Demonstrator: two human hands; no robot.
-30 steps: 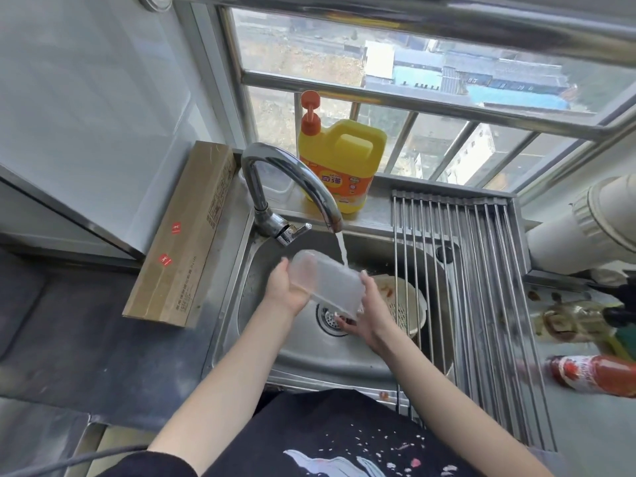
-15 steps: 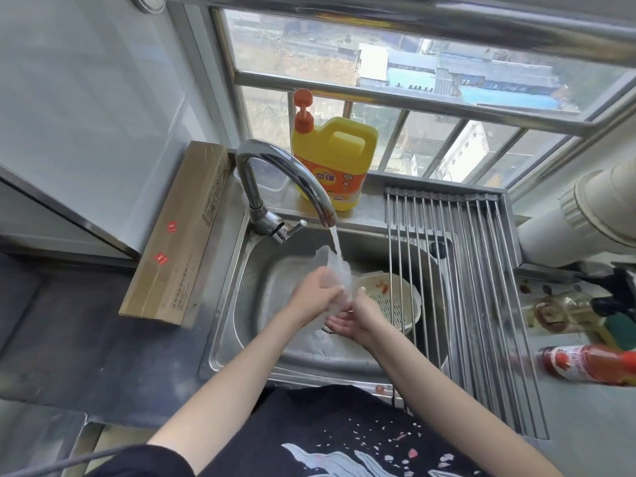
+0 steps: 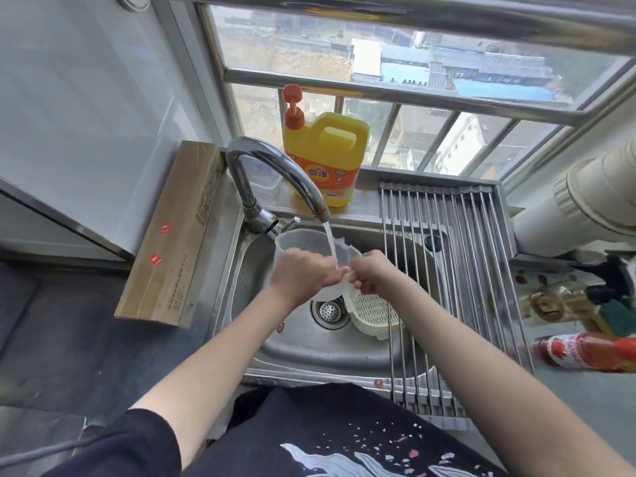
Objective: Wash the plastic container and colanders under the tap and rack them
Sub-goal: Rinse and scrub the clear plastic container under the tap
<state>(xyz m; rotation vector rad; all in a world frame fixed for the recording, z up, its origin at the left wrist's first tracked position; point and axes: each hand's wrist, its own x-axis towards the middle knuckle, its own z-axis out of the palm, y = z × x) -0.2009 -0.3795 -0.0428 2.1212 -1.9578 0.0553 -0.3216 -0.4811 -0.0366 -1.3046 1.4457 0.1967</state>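
1. Head view: a person stands at a steel sink (image 3: 247, 304). Both hands hold a clear plastic container (image 3: 292, 241) under the tap (image 3: 272, 166), its opening tilted toward the running water (image 3: 329, 242), likely so the stream rinses the inside.
2. The left hand (image 3: 303, 273) has its fingers curled closed over the near rim. The right hand (image 3: 373, 271) pinches the right edge, fingers narrow.
3. A cream colander (image 3: 375, 313) waits in the basin, beside the drain and partly under the bare drying rack (image 3: 447, 270).
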